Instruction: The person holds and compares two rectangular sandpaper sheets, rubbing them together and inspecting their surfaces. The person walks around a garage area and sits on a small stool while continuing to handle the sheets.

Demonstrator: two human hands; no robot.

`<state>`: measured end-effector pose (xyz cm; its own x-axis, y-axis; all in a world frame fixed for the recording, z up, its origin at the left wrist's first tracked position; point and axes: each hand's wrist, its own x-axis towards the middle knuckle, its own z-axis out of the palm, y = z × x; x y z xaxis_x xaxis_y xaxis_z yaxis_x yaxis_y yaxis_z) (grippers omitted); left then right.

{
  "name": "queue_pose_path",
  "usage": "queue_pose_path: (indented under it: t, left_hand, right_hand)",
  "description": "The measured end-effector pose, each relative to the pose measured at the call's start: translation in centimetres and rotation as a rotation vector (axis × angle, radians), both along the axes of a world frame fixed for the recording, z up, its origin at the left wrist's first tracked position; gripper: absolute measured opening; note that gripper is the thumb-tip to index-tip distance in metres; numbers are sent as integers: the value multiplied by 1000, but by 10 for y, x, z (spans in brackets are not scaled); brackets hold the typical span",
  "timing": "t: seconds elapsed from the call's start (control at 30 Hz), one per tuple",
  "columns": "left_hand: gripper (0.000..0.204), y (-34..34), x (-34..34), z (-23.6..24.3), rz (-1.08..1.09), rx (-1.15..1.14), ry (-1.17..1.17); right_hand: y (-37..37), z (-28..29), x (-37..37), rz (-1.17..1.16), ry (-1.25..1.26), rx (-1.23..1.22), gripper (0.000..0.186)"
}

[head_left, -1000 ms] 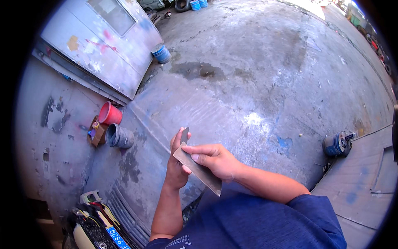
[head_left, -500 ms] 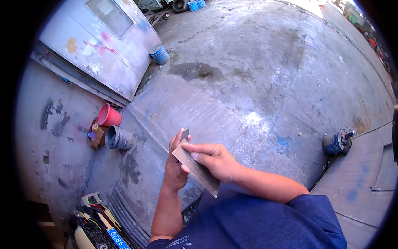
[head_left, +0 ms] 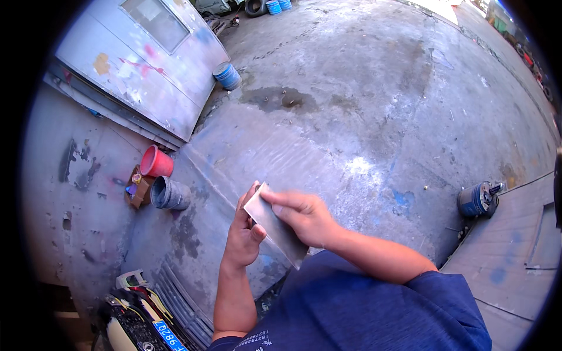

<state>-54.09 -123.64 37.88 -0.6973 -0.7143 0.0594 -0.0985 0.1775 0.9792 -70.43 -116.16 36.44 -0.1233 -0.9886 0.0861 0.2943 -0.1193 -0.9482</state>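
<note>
pinched in my right hand [head_left: 310, 217] is a thin gray sheet [head_left: 274, 227], just below the center of the frame. thumb and fingers clamp its upper right side; it slants from a pale upper corner down to a lower right tip, near my dark blue shirt [head_left: 363, 304]. my left hand [head_left: 241, 245] is at its left, fingers up behind the upper left edge, thumb by the left edge; what that hand may grip is hidden, so i cannot tell.

as for how far along i am, the sheet is off the floor [head_left: 351, 105] and in hand, so that much is done. its face looks bare, and nothing on it sets a finished part off from what is left. with both hands at it, i judge the handling to be under way, not over.

below is worn gray floor, with a white patch [head_left: 360, 167] right of center and a dark stain [head_left: 278, 99] at upper center. at left, a red bucket [head_left: 157, 161], a gray bucket [head_left: 175, 196] and a box [head_left: 137, 193] sit close together. upper left is a paint-marked panel [head_left: 175, 88] with a blue can [head_left: 227, 76] beside it. lower left holds what looks like a bumper [head_left: 132, 319]; far right, a blue drum [head_left: 473, 202].
</note>
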Motion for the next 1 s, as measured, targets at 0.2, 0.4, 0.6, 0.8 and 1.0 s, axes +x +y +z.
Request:
queue_pose_path:
  t: [0.2, 0.4, 0.6, 0.8, 1.0]
  left_hand:
    - [82, 0, 0, 2, 13, -44, -116]
    - [66, -9, 1, -5, -33, -387, -201]
    - [87, -4, 0, 3, -36, 70, 17]
    - [87, -3, -6, -9, 19, -2, 70]
    - [46, 5, -11, -6, 82, -554, -150]
  right_hand:
    - [-3, -6, -2, -28, -53, 17, 31]
    - [3, -2, 15, 46, -350, 122, 32]
    - [-6, 7, -4, -10, -350, 142, 33]
    - [-1, -2, 11, 1, -407, 159, 33]
    - [-1, 8, 4, -2, -557, 207, 33]
